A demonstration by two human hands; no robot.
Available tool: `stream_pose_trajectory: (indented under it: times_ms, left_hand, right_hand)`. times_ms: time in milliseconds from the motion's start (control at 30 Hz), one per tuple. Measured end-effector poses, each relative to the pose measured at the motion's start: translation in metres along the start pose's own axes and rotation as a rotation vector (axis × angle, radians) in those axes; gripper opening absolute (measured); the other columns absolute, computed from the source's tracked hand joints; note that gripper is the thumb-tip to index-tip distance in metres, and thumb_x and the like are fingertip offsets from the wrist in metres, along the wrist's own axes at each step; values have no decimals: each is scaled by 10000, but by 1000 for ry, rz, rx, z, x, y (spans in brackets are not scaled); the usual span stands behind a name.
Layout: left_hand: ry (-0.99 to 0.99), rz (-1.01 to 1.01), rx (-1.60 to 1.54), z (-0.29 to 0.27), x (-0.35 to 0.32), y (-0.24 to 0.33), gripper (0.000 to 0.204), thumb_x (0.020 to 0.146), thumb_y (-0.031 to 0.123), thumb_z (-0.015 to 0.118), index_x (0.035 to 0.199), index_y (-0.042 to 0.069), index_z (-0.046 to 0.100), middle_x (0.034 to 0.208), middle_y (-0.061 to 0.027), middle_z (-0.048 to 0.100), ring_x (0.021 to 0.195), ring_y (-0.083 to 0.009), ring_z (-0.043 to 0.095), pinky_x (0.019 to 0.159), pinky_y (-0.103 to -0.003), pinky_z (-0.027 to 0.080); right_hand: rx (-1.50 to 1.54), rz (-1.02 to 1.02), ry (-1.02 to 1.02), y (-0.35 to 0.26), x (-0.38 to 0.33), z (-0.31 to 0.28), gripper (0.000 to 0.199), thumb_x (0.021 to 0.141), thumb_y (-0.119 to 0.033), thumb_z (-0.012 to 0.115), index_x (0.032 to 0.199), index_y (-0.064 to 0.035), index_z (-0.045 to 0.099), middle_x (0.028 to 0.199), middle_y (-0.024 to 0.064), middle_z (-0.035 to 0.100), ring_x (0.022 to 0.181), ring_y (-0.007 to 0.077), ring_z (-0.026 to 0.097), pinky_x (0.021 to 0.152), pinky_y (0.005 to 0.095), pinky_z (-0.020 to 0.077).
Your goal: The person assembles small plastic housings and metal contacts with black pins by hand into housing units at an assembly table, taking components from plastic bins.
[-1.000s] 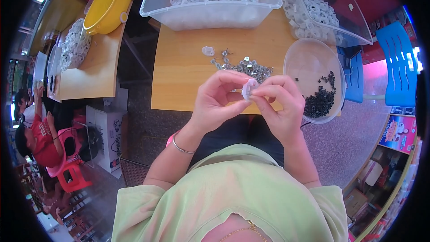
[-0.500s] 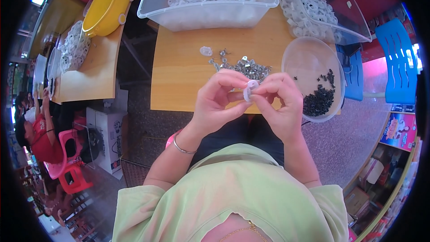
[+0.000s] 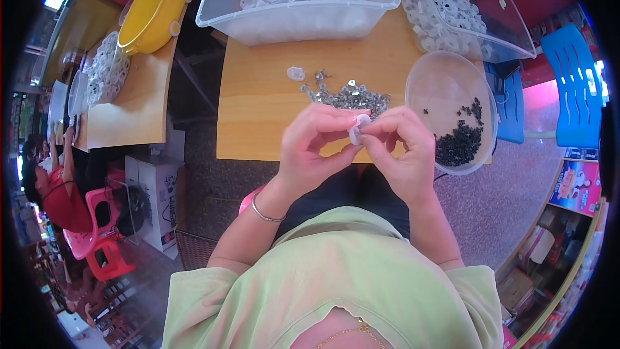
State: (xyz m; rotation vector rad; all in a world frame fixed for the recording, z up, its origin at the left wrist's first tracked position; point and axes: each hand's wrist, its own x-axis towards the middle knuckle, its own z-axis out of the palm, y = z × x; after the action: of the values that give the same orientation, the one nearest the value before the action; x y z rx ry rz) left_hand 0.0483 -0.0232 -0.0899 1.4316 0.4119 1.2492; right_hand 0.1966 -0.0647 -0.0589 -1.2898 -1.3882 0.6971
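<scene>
— Over the near edge of the wooden table (image 3: 258, 116), where did the small white plastic piece (image 3: 356, 128) sit?

— Between both hands, left hand (image 3: 313, 148) and right hand (image 3: 403, 155) each pinching it by fingertips. It looked light, stiff and slippery; its rim seemed the best hold.

— What stayed hidden?

— Fingers covered most of it; its shape and any metal clip (image 3: 352, 97) fitted inside were unclear.

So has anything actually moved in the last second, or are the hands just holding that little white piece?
Hardly anything. Both hands keep their grip on the white piece above the table edge: left hand, right hand. The fingers only shifted slightly around it. The metal bits, the bowl of black parts and the bins stayed put.
</scene>
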Motion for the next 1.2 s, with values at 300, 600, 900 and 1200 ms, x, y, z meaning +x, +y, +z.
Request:
stream_pose_trajectory:
  times_ms: [300, 600, 900, 1200]
  left_hand:
    - [-17, 257, 370, -6, 3, -2, 331, 643, -122, 677, 943, -5, 597, 915, -116, 593, 1031, -298, 577, 806, -333, 522]
    - [33, -51, -202, -4, -4, -10, 373, 723, -128, 604, 1060, -5, 503, 1085, -124, 523, 1105, -231, 515, 902, -330, 462]
    - [114, -223, -240, 2, -2, -5, 291, 763, -105, 570, 1034, -18, 512, 1110, -133, 513, 1041, -182, 531, 873, -284, 456]
    - [184, -253, -140, 5, -1, -4, 171, 765, -133, 542, 903, -33, 528, 1016, -100, 512, 956, -146, 549, 825, -249, 479]
  right_hand:
    - [81, 102, -8, 1, 0, 3, 68, 686, -22, 688, 725, -43, 638, 746, 20, 571, 613, 79, 498, 496, 208, 361]
    - [548, 252, -104, 12, 0, 0, 241, 821, -14, 600, 1043, 2, 506, 921, 36, 577, 777, 57, 539, 702, 188, 445]
    - [536, 281, -76, 14, -2, 2, 224, 805, 54, 575, 1019, 17, 521, 956, 52, 562, 888, 99, 565, 823, 232, 461]
    - [418, 188, -20, 19, -4, 5, 168, 772, 103, 552, 923, 33, 566, 933, 52, 521, 891, 107, 570, 802, 227, 474]
